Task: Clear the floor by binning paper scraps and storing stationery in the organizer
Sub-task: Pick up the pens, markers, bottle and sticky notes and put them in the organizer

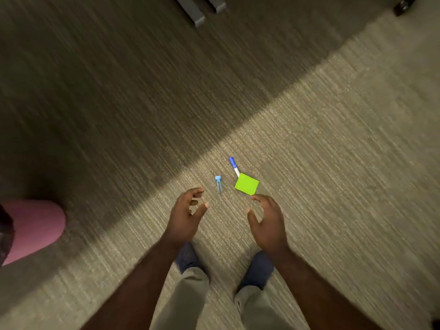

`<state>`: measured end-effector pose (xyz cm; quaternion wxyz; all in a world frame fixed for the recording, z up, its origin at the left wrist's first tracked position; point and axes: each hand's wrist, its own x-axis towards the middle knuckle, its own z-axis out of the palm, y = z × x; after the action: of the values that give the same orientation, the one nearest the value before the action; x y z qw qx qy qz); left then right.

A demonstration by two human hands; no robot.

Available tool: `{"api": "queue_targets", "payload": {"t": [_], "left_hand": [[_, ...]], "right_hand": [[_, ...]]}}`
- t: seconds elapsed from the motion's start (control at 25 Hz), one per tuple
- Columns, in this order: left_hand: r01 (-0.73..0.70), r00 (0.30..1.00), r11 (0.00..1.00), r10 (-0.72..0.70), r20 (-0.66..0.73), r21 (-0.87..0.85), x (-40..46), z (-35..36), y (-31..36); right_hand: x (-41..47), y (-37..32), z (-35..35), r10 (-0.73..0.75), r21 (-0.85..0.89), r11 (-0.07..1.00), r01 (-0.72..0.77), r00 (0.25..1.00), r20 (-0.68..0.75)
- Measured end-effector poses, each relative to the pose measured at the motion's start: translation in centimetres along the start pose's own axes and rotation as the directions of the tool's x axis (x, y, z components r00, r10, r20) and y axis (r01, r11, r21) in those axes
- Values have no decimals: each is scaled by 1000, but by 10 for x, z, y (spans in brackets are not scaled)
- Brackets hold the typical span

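Three items lie on the carpet in front of my feet. A bright green sticky-note pad (247, 184) lies flat, covering the lower end of a white marker with a blue cap (233, 165). Left of them lies a small clear tube with a light-blue cap (218, 183). My left hand (186, 216) hovers just below and left of the tube, fingers curled apart and holding nothing. My right hand (267, 222) hovers just below the green pad, fingertips close to its lower corner, fingers spread and holding nothing.
Beige striped carpet (333, 163) covers the floor, with a darker shadowed band across the upper left. Grey furniture legs (198, 10) stand at the top, a black caster (403, 5) at the top right. A pink rounded object (33, 231) sits at the left edge.
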<state>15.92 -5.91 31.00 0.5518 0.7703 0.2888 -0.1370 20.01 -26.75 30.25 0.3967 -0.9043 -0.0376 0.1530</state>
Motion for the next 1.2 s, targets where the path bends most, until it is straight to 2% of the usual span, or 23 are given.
{"api": "queue_targets", "payload": {"t": [0.28,0.4,0.56,0.64,0.72,0.84,0.96,1.08,1.2], "left_hand": [[2,995,998,-7,98,58,107,70,-131],[-11,992,990,-7,130,139,149,99,-171],[-25,999,952,11,47,306,198,136,-198],[63,998,941,-53,-39,333,218,152,-201],[149,987,934,-120,-107,324,238,168,-204],[199,979,918,-168,-117,342,257,185,-213],[195,980,893,-165,-107,405,259,197,-223],[154,983,931,-110,-149,330,253,195,-227],[117,989,990,-109,-102,82,243,185,-226]], "right_hand": [[56,134,87,38,-53,998,-38,999,3],[86,179,120,28,-95,995,-26,999,25],[123,226,151,29,-157,987,-16,996,82],[140,241,160,71,-166,985,-54,993,99],[160,253,167,100,-245,968,-60,983,153],[183,263,175,163,-423,904,-61,964,210],[189,272,176,184,-483,873,-62,960,210],[183,282,170,208,-547,834,-76,961,184],[175,287,161,245,-408,898,-164,957,155]]}}
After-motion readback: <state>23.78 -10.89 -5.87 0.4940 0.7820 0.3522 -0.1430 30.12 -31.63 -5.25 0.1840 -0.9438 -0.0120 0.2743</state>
